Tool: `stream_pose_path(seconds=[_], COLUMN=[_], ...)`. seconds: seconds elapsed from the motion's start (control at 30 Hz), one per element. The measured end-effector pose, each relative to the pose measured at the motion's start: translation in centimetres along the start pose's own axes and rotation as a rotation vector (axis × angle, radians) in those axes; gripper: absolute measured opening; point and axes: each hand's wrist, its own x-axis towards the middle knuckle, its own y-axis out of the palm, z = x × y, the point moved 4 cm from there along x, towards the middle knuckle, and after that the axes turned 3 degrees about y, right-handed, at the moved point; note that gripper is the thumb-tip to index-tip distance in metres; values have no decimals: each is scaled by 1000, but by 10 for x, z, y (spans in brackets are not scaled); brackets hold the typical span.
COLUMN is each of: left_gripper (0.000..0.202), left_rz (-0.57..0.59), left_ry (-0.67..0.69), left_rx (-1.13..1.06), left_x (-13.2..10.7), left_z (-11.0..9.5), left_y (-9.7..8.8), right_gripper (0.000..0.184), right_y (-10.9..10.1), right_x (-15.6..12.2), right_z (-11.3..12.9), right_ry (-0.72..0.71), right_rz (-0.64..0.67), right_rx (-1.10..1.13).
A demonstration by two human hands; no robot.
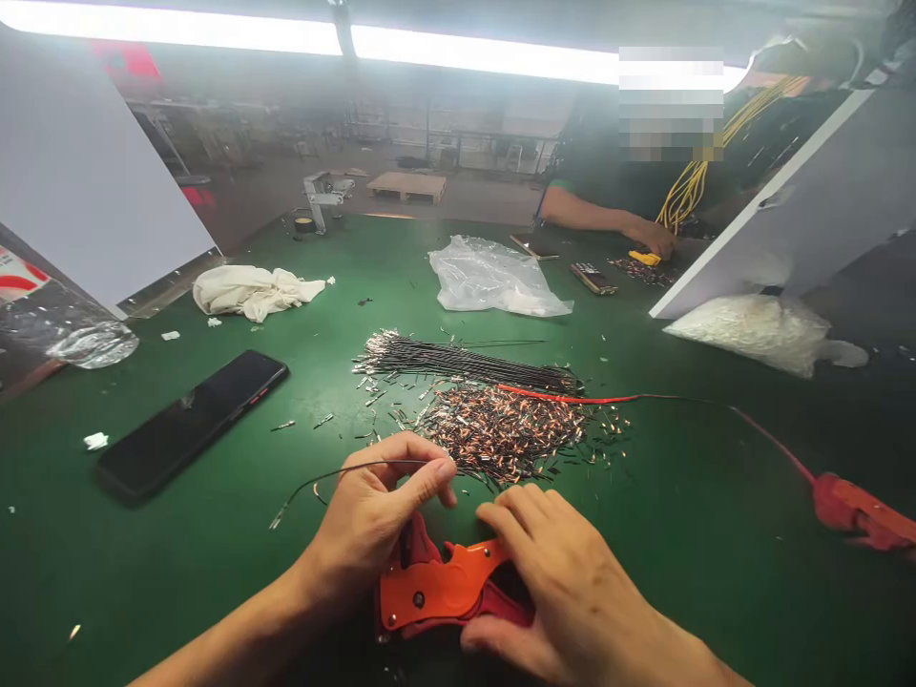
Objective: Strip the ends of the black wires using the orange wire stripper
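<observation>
Pinched between the thumb and fingers of my left hand (386, 491) is a thin black wire (315, 482), its metal-tipped end trailing out to the left. My right hand (562, 572) wraps round the handles of an orange and red wire stripper (436, 592), whose jaws sit just below my left hand. Beyond my hands lies a heap of short wire scraps (508, 434) with bare copper ends. Behind that heap rests a bundle of black wires (465, 363) with metal terminals at the left end.
A black phone (193, 425) lies at left, near a plastic bottle (93, 339). Farther back are a white cloth (254, 291), a clear plastic bag (493, 277) and a filled bag (751, 329). A red tool (863, 515) lies at right. Across the table a co-worker's hand (651, 237) handles yellow wires.
</observation>
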Motion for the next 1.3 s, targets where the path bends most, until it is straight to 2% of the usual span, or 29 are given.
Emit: stream_pose_path(seconds=[0.1,0.17,0.23,0.3,0.47,0.63,0.7,0.87,1.07,1.17,1.3], left_gripper=[26,28,28,27,28,23,21,24,25,24,25], left_rz=[18,48,71,73,66,119,136,140,208,206,205], left_ry=[-8,-47,-48,-21,30,94,182,503,738,743,667], left_rx=[-11,3,33,59,132,203,304,558,729,730,700], left_x=[0,0,-1,-2,-4,-5,-6,-13,-25,-26,-25], left_z=[0,3,5,5,3,1,-1,-10,-17,-17,-16], left_y=[0,1,4,7,12,15,16,20,26,26,26], right_gripper=[36,30,25,20,10,8,6,7,9,10,13], right_y=[-9,-12,-14,-14,-10,-10,-10,-11,-13,-12,-13], right_x=[4,6,7,7,8,11,12,15,19,19,17], right_z=[-11,-15,-16,-16,-15,-15,-16,-17,-9,-9,-10], right_ry=[251,381,428,451,501,464,432,363,268,258,222], right_rz=[-27,-53,-67,-66,-76,-101,-126,-195,-356,-412,-488], right_rx=[512,810,971,1024,951,878,857,721,478,435,392])
